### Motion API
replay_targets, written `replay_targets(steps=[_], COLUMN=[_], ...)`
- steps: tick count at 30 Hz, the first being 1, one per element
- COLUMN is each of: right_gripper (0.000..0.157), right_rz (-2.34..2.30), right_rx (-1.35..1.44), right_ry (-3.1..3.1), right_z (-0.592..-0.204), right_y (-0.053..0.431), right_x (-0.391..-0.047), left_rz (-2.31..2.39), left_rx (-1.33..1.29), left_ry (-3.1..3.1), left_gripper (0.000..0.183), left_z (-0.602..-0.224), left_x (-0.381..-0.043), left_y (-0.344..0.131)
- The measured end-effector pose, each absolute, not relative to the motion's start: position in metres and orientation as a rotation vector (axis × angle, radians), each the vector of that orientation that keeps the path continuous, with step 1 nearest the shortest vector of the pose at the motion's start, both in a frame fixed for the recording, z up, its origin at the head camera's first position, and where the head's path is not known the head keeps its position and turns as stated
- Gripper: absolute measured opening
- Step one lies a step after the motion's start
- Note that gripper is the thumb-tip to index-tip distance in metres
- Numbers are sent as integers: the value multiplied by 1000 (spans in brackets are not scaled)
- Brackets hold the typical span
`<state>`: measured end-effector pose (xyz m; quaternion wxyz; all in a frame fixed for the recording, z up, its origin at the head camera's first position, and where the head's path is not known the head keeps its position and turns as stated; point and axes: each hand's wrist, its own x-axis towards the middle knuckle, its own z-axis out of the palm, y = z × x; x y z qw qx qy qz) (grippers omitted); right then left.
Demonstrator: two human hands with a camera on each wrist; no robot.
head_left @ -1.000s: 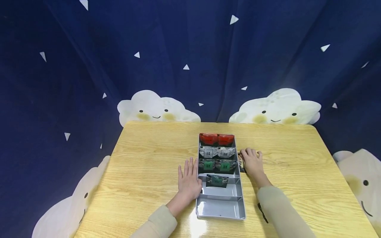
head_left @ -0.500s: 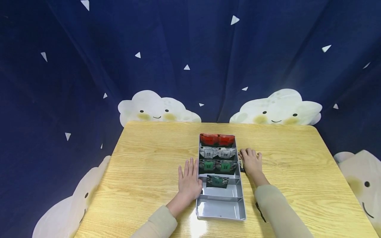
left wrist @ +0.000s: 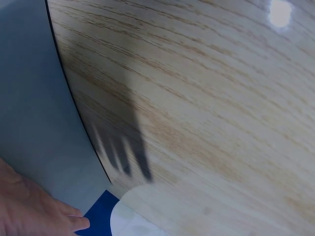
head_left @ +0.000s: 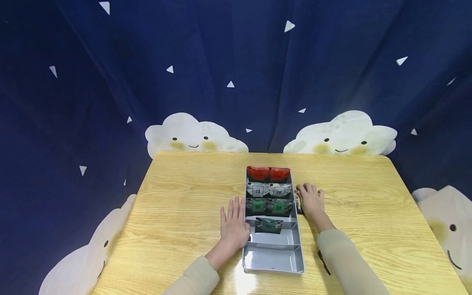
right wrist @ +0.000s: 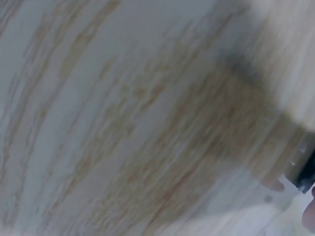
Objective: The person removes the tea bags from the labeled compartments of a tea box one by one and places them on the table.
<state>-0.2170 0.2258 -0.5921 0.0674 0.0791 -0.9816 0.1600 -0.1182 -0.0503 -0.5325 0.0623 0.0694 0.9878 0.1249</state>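
My left hand (head_left: pixel 234 229) rests along the left wall of a long grey tray (head_left: pixel 273 260), its fingers straight. In the left wrist view that hand (left wrist: pixel 34 211) shows at the lower left beside the tray's pale wall. Right of the tray, my right hand (head_left: pixel 313 203) has bent fingers at a small dark packet (head_left: pixel 299 209) on the table. The right wrist view shows only fingertips beside the packet's corner (right wrist: pixel 307 172); whether they pinch it is hidden. Inside the tray stand pairs of red packets (head_left: pixel 258 173), white packets (head_left: pixel 258 189) and green packets (head_left: pixel 279 207).
A single dark green packet (head_left: pixel 268 225) leans in the tray's fourth compartment. Beside my right sleeve (head_left: pixel 341 254) lies another dark object (head_left: pixel 324 263), partly covered. The wooden table (head_left: pixel 184 180) ends at a navy curtain (head_left: pixel 206 73) with cloud prints.
Both hands stay at their places, and the tray and its packets stand as before. My right forearm has shifted very slightly left; the whole view has wavered a little.
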Motion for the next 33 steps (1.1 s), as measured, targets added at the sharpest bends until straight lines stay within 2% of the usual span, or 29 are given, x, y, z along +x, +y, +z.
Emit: replay_targets(steps=[12,25,33], right_gripper=[27,29,29], right_rz=[692,768,758], right_rx=[167,299,423], right_ry=[-2809,-2549,-2507], right_z=[-567,-517,-502], right_y=[223,193,173], right_x=[-213,-187,-164], left_rz=[391,402,395], left_rx=[213,212,217], left_ry=[2989,2991,2998], left_gripper=[72,71,71], left_z=[-533,-533,-532], left_x=[-118,-116,-117], left_y=[-50,-51,-50])
